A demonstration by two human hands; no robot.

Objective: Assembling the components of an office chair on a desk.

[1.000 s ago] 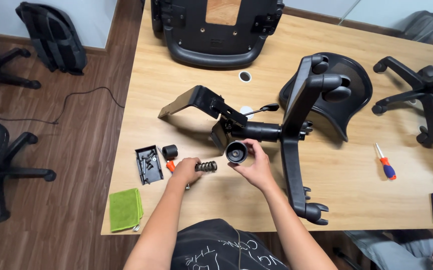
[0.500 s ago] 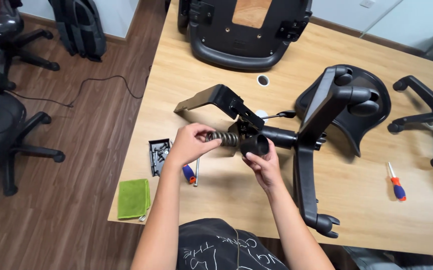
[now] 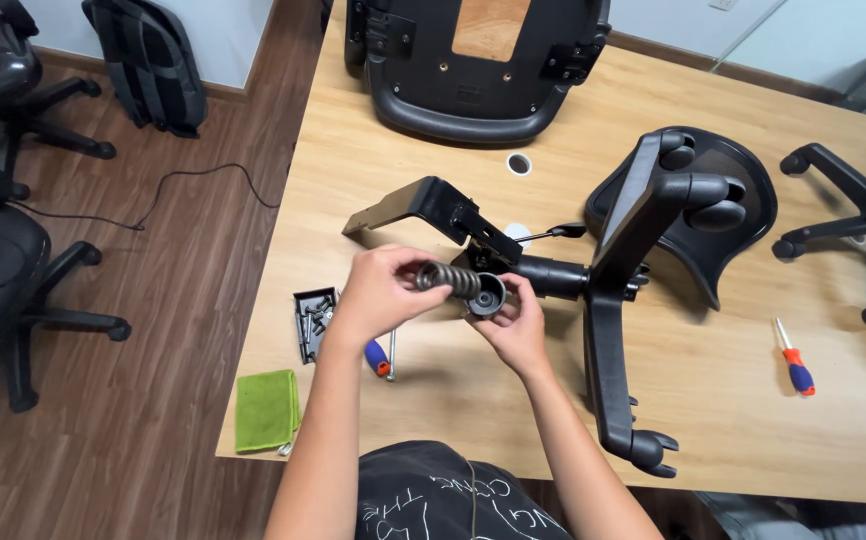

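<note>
Single view only, from a camera worn on the person's head. It looks steeply down and forward over the light wooden bench (image 3: 423,150), whose near edge runs across the lower frame, tilted slightly. The person's own dark printed shirt (image 3: 453,495) fills the bottom centre, so the lens sits right above the chest. Both forearms rise from there to mid-frame, with the left hand (image 3: 378,295) and right hand (image 3: 513,325) close to the lens, at working distance. The far bench end reaches the top edge. The dark plank floor (image 3: 153,330) takes the left third. No second view, so nothing is shared.
</note>
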